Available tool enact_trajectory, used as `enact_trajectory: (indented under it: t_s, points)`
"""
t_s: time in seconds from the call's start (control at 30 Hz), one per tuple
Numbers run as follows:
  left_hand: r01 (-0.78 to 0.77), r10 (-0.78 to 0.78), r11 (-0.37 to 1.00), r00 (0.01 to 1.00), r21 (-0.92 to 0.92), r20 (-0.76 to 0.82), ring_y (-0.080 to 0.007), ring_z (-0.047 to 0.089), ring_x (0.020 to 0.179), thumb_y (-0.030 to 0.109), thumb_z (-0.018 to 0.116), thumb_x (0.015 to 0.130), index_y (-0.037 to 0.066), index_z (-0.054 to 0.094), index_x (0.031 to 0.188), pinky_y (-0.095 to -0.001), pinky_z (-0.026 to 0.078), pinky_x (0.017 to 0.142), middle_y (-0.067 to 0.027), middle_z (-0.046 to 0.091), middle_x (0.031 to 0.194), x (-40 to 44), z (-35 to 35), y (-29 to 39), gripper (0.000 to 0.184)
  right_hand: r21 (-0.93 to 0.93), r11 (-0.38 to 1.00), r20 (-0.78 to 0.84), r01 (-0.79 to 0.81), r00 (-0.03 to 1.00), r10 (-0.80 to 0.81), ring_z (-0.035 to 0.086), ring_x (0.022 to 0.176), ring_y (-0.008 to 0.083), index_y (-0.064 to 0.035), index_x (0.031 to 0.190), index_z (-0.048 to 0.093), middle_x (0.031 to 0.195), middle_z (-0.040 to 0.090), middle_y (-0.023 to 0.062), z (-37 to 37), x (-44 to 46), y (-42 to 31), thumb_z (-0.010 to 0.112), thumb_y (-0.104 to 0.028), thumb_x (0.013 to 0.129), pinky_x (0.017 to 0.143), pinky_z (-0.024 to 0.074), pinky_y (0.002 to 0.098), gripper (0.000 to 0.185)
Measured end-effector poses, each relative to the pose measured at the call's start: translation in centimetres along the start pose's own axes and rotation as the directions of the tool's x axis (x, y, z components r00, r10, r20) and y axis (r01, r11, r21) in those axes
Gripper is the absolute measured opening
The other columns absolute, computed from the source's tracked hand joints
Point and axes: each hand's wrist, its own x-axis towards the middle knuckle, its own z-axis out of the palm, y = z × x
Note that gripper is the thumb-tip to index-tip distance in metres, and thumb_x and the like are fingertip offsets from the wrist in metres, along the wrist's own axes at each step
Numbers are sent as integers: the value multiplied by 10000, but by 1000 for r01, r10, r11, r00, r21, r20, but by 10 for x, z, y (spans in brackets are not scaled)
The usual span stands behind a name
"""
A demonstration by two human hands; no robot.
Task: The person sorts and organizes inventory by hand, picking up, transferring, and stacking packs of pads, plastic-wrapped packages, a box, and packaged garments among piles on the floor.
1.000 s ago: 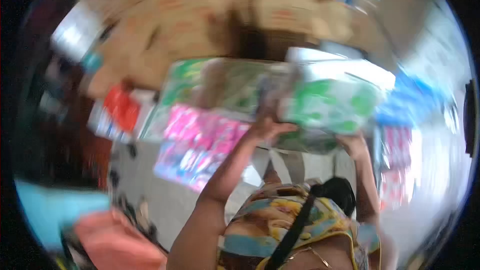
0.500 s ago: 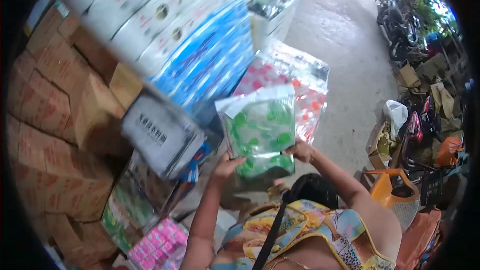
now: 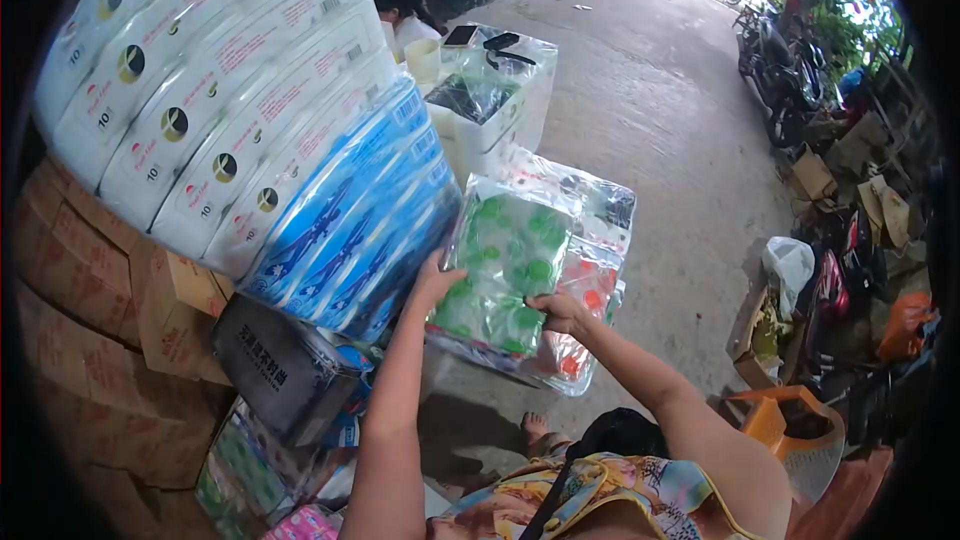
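Note:
A flat, clear plastic pack with green dots [image 3: 500, 260] lies over a pile of similar packs with red dots [image 3: 590, 285]. My left hand [image 3: 437, 283] is closed on its left edge, with the thumb on top. On the right edge, my right hand [image 3: 560, 312] pinches the same pack. Plastic sheen covers its surface, and I cannot tell what is folded inside. The pile's far end shows silvery and dark printed plastic.
To the left rise white wrapped bundles [image 3: 190, 120], blue wrapped packs [image 3: 360, 210] and cardboard boxes [image 3: 80, 290]. A phone [image 3: 461, 35] lies on a white stack beyond, near another person [image 3: 415, 32]. An orange chair [image 3: 765, 425] and assorted clutter line the right side.
The green-dotted pack has moved down onto the red-dotted pile, with both hands still on it. The view has shifted, showing more of the far floor and the other person.

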Motion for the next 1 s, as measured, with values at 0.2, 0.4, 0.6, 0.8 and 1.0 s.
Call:
enact_trajectory:
  t_s: [0.2,0.4,0.6,0.8,1.0]
  points:
    - [212,-57,884,933,416,-355,-346,433,1019,330,661,584,64,410,1153,-397,356,846,-205,463,1086,-7,16,-31,677,61,997,-97,35,995,-29,531,851,243,-32,1012,485,930,540,98,12,76,-2,569,29,707,771,440,420,322]
    - [235,-108,961,802,144,-588,-410,312,1103,314,654,603,94,303,1227,-425,303,894,-265,288,1209,-56,52,-37,749,-205,947,-280,247,912,-299,550,769,239,-2,971,482,861,538,114,24,86,7,551,90,682,661,481,388,311]
    - [200,-143,978,848,59,-510,-415,277,1133,328,652,614,99,237,1264,-420,279,911,-287,273,1215,-50,64,-44,804,-308,904,-243,297,894,-376,548,760,248,16,987,439,884,526,131,16,114,14,540,136,654,642,482,398,368]
    - [177,-101,980,828,87,-552,-383,332,1085,305,640,655,52,272,1236,-423,294,891,-262,327,1179,-64,59,-45,733,-499,866,-593,32,716,-369,533,806,253,5,1047,352,958,497,164,7,154,31,582,-11,689,605,467,357,426]
    - [160,-123,987,799,11,-589,-342,366,1059,311,646,657,22,373,1160,-399,305,881,-212,383,1149,-93,57,-77,641,-622,728,-376,288,706,-600,502,874,319,46,1165,200,986,487,224,-9,139,48,617,-192,693,721,420,352,673]
